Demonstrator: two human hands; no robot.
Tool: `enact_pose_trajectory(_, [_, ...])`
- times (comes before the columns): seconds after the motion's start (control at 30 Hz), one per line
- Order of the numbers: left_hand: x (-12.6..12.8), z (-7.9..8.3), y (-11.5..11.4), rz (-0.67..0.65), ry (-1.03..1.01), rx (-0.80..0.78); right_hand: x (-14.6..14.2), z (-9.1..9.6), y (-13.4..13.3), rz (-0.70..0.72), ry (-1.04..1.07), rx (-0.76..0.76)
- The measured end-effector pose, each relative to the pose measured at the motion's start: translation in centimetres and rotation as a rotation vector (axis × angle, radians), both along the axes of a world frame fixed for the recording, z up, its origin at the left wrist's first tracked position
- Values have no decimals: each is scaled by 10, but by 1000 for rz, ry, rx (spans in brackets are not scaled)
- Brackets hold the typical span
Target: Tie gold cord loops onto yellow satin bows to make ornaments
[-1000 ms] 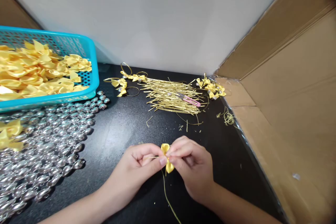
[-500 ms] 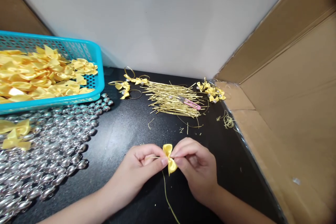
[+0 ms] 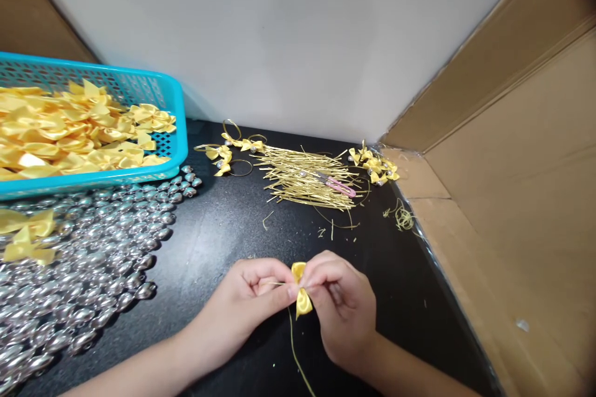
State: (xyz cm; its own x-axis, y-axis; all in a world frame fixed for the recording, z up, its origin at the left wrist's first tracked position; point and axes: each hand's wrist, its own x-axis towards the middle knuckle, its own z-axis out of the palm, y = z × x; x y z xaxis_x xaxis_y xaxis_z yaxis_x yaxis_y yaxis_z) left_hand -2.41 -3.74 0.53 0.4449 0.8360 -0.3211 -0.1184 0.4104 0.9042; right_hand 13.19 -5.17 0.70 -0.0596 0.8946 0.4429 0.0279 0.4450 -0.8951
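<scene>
Between my two hands, low in the middle of the view, is a yellow satin bow [image 3: 303,303], held with its loops pointing up and down. My left hand [image 3: 254,298] pinches the bow's middle from the left, and a thin gold thread runs through its fingers. From the right, my right hand [image 3: 343,307] has thumb and forefinger closed at the knot, covering part of it. A loose gold cord [image 3: 294,347] hangs from below the bow toward the front edge. The fingertips hide what exactly lies at the knot.
A turquoise basket [image 3: 179,130] full of yellow bows stands at left. Silver beads [image 3: 93,260] spread before it, with bows [image 3: 30,245] on top. Behind my hands lie gold twist ties [image 3: 298,183], pink-handled thread snips [image 3: 342,187], finished bows [image 3: 379,167] and tangled thread [image 3: 403,217]. Cardboard [image 3: 512,167] borders the right.
My right hand has shifted slightly left, closer to the left hand, and its fingers now cover more of the bow's middle. The bow sits a little lower.
</scene>
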Motion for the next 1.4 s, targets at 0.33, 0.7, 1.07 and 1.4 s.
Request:
enact_pose_trajectory(0.33, [-2,3,4,66,-7,-18,6,-4,2,127,363,-532])
enact_pose_trajectory(0.7, [-6,2,1,66,155,171,13,6,8,299,500,-1021])
enact_pose_trajectory(1.07, [-7,-1,3,18,76,156,16,8,11,426,640,-1194])
enact_pose_trajectory(1.4, [-6,5,2,30,116,180,17,5,11,460,631,-1186])
